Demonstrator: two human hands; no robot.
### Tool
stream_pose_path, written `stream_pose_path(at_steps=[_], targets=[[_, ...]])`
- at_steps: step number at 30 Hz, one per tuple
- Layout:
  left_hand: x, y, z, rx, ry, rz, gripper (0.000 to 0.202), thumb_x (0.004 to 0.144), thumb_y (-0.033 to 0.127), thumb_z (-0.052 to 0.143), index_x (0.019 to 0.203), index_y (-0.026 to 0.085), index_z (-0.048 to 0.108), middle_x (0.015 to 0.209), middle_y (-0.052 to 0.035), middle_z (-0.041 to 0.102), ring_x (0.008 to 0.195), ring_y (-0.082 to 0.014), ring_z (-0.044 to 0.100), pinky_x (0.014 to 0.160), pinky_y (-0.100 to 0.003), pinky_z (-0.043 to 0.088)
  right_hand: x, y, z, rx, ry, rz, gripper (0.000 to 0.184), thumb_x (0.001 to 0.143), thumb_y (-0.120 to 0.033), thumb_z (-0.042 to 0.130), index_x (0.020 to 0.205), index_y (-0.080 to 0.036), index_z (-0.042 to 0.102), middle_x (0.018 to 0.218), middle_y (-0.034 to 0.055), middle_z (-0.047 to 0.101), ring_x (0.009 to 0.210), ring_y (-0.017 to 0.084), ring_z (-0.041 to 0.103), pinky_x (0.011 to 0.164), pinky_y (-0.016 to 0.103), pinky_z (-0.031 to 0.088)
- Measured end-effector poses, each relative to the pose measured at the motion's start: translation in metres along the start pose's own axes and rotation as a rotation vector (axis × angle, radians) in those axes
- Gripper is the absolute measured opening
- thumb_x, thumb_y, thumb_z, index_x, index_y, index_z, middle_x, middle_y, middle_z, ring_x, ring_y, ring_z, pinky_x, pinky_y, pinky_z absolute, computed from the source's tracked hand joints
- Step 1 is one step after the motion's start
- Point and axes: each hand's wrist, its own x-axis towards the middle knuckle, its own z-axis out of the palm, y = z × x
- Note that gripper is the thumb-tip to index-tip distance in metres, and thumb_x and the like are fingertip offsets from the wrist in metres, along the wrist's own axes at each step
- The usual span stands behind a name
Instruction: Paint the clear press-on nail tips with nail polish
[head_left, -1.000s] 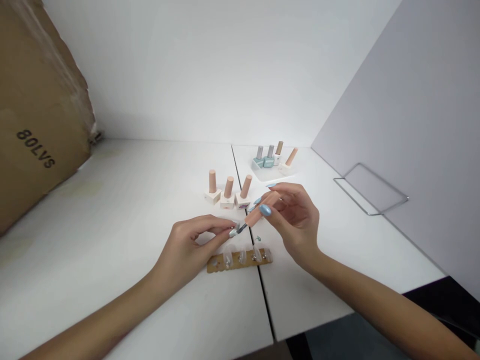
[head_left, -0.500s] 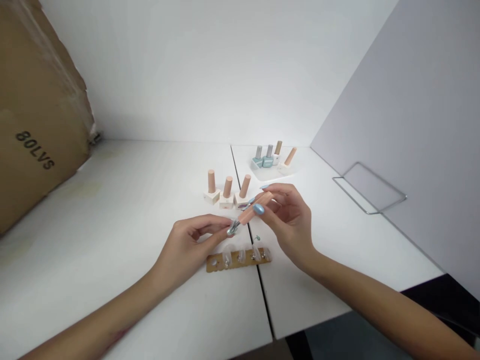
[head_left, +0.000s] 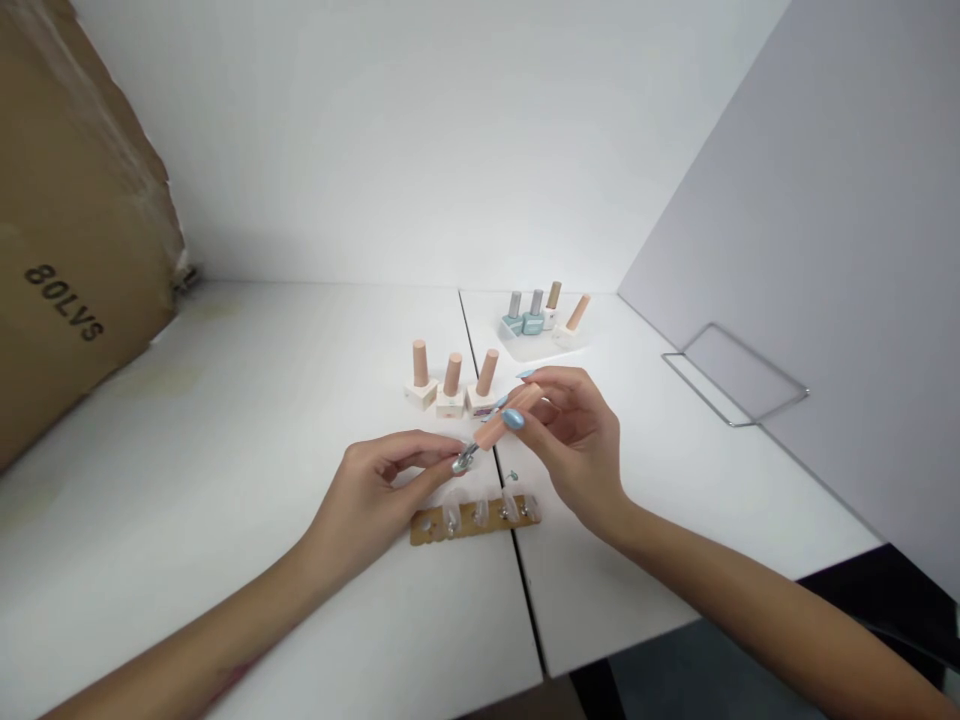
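Note:
My right hand (head_left: 574, 435) pinches the peach cap of a nail polish brush (head_left: 499, 423), whose tip touches a small false nail (head_left: 461, 462). My left hand (head_left: 382, 485) holds that nail pinched between thumb and fingers, just above the white table (head_left: 262, 480). Below both hands lies a brown cardboard strip (head_left: 474, 520) carrying several clear false nails. Behind the hands stand three white polish bottles with peach caps (head_left: 451, 385).
A small clear tray (head_left: 541, 335) with several polish bottles, two teal, sits further back. A large cardboard box (head_left: 67, 230) leans at the far left. A wire stand (head_left: 735, 375) rests by the grey right wall. The table's front edge runs close below my forearms.
Both hands have shifted slightly left and down; the brush tip stays on the false nail. Nothing was picked up or released.

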Motion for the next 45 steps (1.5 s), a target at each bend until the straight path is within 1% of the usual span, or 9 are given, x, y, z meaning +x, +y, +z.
stream_pose_path(at_steps=[7,13,19,21,24,28,34,41,45], targets=[[-0.0008,-0.003,0.0001,0.003,0.018,0.01,0.01,0.081,0.03,0.07,0.085,0.025,0.077,0.087,-0.0006,0.079,0.078,-0.0185,0.073,0.074,-0.028,0.061,0.0029,-0.0007,-0.0047,-0.07,0.141,0.052,0.022,0.084,-0.022,0.07,0.1,-0.026,0.056,0.074,-0.0048,0.068,0.066,0.012,0.069,0.058,0.026,0.055],[-0.0006,0.0,0.0009,0.034,-0.001,0.03,0.011,0.083,0.03,0.068,0.085,0.025,0.077,0.086,-0.0004,0.079,0.077,-0.0179,0.072,0.072,-0.028,0.059,-0.001,0.0002,-0.0019,-0.043,-0.002,-0.086,0.025,0.079,-0.018,0.074,0.098,-0.026,0.059,0.075,-0.0044,0.066,0.071,0.012,0.069,0.066,0.028,0.059],[-0.0003,-0.003,0.0,0.069,0.014,0.05,0.011,0.083,0.031,0.069,0.086,0.026,0.077,0.088,-0.0004,0.079,0.08,-0.0188,0.072,0.075,-0.029,0.06,0.0006,-0.0009,-0.004,-0.146,0.124,-0.026,0.022,0.083,-0.021,0.07,0.101,-0.027,0.057,0.073,-0.0049,0.065,0.063,0.012,0.068,0.065,0.031,0.06],[-0.0001,-0.0027,-0.0002,0.081,0.02,0.058,0.01,0.083,0.03,0.068,0.087,0.026,0.077,0.089,-0.0003,0.079,0.081,-0.019,0.072,0.075,-0.029,0.06,0.0007,-0.0011,-0.0053,-0.132,0.12,-0.05,0.022,0.083,-0.02,0.07,0.1,-0.027,0.058,0.072,-0.0053,0.065,0.062,0.012,0.067,0.064,0.031,0.059],[-0.0002,-0.0005,-0.0002,0.09,0.009,0.078,0.011,0.084,0.028,0.067,0.087,0.025,0.077,0.09,-0.001,0.079,0.082,-0.0198,0.073,0.074,-0.03,0.06,-0.0007,0.0004,-0.0055,-0.083,0.029,-0.11,0.025,0.081,-0.018,0.071,0.101,-0.027,0.059,0.072,-0.005,0.065,0.067,0.012,0.068,0.065,0.031,0.06],[0.0,0.0001,0.0004,0.108,-0.005,0.103,0.012,0.085,0.027,0.065,0.087,0.024,0.077,0.089,-0.0009,0.079,0.08,-0.0195,0.073,0.073,-0.03,0.059,-0.0009,0.0021,-0.0044,-0.073,-0.061,-0.117,0.027,0.082,-0.017,0.071,0.103,-0.027,0.057,0.068,-0.0057,0.067,0.074,0.015,0.071,0.07,0.033,0.06],[-0.0005,-0.0038,0.0014,0.134,0.005,0.123,0.012,0.085,0.027,0.065,0.089,0.024,0.076,0.092,-0.0016,0.079,0.085,-0.0201,0.073,0.075,-0.03,0.059,0.0023,-0.0009,-0.0068,-0.121,0.075,-0.078,0.022,0.085,-0.017,0.067,0.103,-0.026,0.056,0.071,-0.0043,0.071,0.07,0.015,0.073,0.068,0.032,0.059],[-0.0013,-0.0001,0.002,0.179,0.003,0.161,0.013,0.087,0.025,0.063,0.089,0.024,0.076,0.09,-0.0011,0.079,0.08,-0.0196,0.073,0.069,-0.029,0.059,-0.0002,0.0026,-0.0059,-0.094,-0.081,-0.143,0.028,0.081,-0.015,0.072,0.102,-0.027,0.058,0.073,-0.0045,0.069,0.074,0.014,0.071,0.068,0.032,0.06],[-0.0011,-0.0029,0.0015,0.186,0.014,0.169,0.012,0.086,0.026,0.064,0.09,0.025,0.076,0.092,-0.0013,0.079,0.083,-0.0199,0.073,0.072,-0.029,0.059,0.0021,0.0005,-0.006,-0.13,0.017,-0.129,0.025,0.083,-0.016,0.069,0.102,-0.026,0.057,0.069,-0.0052,0.068,0.069,0.014,0.071,0.067,0.032,0.059]])
